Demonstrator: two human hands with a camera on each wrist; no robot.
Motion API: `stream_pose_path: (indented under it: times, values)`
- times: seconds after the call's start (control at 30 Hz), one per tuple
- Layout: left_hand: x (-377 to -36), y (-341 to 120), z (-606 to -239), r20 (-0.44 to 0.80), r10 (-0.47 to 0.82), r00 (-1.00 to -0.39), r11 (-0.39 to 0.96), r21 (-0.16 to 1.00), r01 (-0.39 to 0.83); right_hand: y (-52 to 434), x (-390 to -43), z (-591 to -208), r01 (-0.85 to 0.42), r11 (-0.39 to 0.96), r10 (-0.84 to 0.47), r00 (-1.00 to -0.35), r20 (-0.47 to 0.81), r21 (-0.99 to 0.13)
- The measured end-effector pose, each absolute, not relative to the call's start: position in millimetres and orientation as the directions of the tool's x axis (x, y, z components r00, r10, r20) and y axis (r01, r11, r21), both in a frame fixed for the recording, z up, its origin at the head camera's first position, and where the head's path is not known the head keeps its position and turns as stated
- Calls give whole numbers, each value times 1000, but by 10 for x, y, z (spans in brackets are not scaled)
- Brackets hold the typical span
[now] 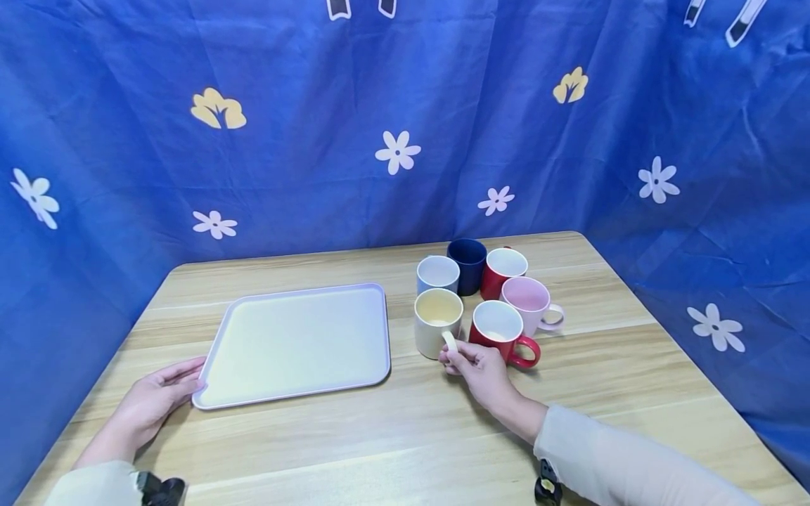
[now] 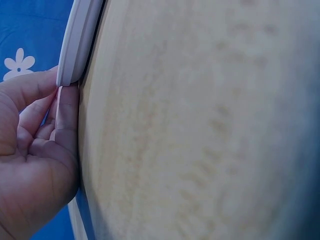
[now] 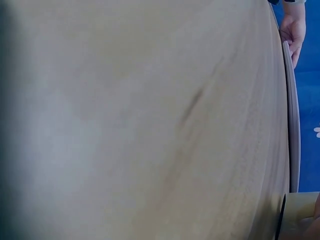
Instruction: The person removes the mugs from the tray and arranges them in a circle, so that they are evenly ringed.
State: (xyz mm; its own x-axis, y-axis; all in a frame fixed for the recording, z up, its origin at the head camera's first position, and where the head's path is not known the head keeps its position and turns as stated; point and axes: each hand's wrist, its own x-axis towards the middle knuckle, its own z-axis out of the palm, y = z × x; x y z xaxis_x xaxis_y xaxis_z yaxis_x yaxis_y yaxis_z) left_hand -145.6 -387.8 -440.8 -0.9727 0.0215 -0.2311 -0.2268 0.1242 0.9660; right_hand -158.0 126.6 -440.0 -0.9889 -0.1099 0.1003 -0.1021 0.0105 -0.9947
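Observation:
A cream mug (image 1: 436, 330) stands on the table at the front left of a group of mugs. My right hand (image 1: 484, 372) pinches its handle between thumb and fingers. In the right wrist view only part of this mug (image 3: 297, 215) shows, at the bottom right corner. Over on the left lies a pale rectangular tray (image 1: 297, 344), flat on the table. My left hand (image 1: 155, 397) holds the tray's near left edge. The left wrist view has the thumb of the left hand (image 2: 37, 145) against the tray rim (image 2: 77, 45), with fingers beside and below it.
Close around the cream mug stand a light blue mug (image 1: 438, 273), a navy mug (image 1: 468, 263), a red mug (image 1: 496, 344) with white inside, a pink mug (image 1: 528, 295) and another red mug (image 1: 506, 267). A blue flowered cloth (image 1: 304, 176) hangs behind the wooden table (image 1: 354, 443).

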Motion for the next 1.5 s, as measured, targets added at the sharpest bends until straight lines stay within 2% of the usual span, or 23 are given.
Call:
stream_pose_path:
  times: [0.57,1.27,1.5]
  values:
    - [-1433,-3836,-4354,-238,26,-971,127,964,-233,1288,-1546,-4467,-142,-26,-11,-990,143,-989]
    - [-1459,-3846,-4369,-240,14,-971,171,957,-234,1326,-1497,-4458,-161,29,34,-986,162,-987]
    - [-1438,-3837,-4361,-238,20,-971,143,962,-233,1359,-1444,-4358,-171,154,-26,-985,170,-973]
